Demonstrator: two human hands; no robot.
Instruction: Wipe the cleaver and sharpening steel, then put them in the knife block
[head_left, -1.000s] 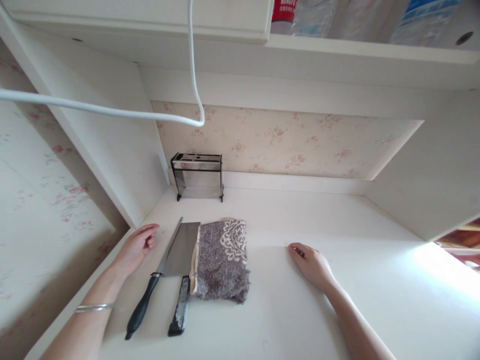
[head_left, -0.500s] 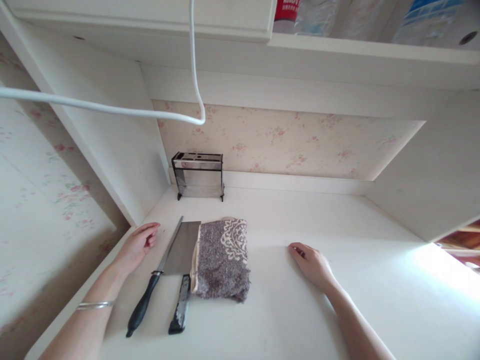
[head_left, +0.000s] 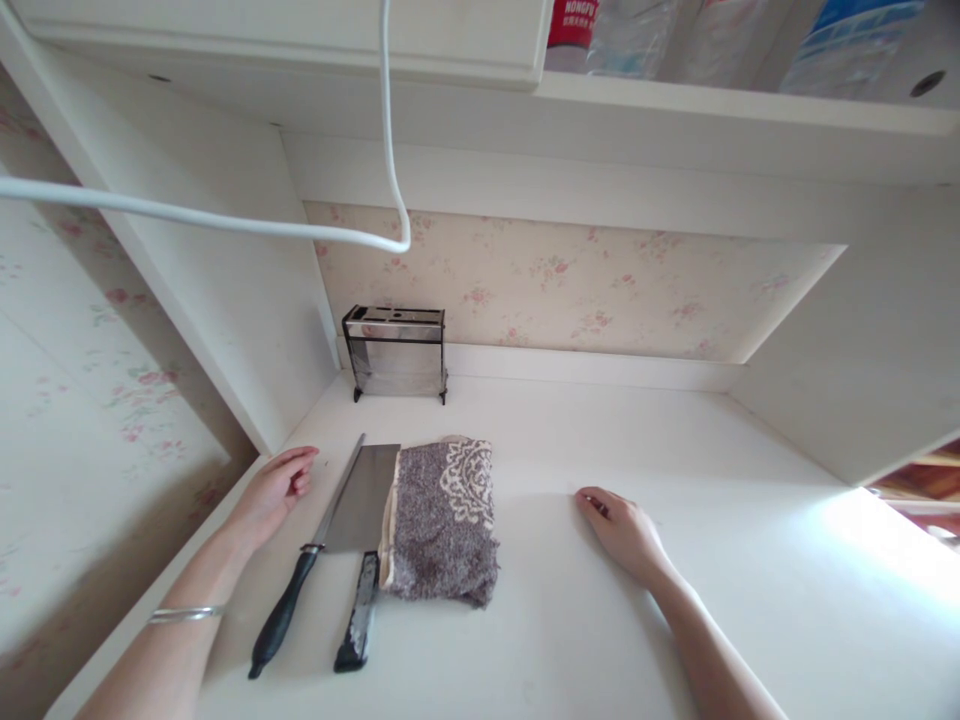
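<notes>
My left hand (head_left: pixel 277 492) rests on the white surface at the left, its fingers curled in and nothing seen in them. Just right of it lies a sharpening steel (head_left: pixel 289 600) with a black handle, its thin rod slanting away from me. Beside the steel is a cleaver (head_left: pixel 365 500), its broad blade partly over by the rod and its worn dark handle toward me. A folded grey-brown towel (head_left: pixel 442 530) with a cream pattern lies against the cleaver, covering part of its blade. Farther right, my right hand (head_left: pixel 619 530) rests loosely curled on the surface, apart from the towel.
A clear-sided knife block (head_left: pixel 397 350) with black edges stands at the back left. A white cable (head_left: pixel 262 228) hangs across the upper left. Overhead, a shelf (head_left: pixel 712 100) holds bottles, one with a red label (head_left: pixel 574 22). White side panels (head_left: pixel 862 360) flank the surface.
</notes>
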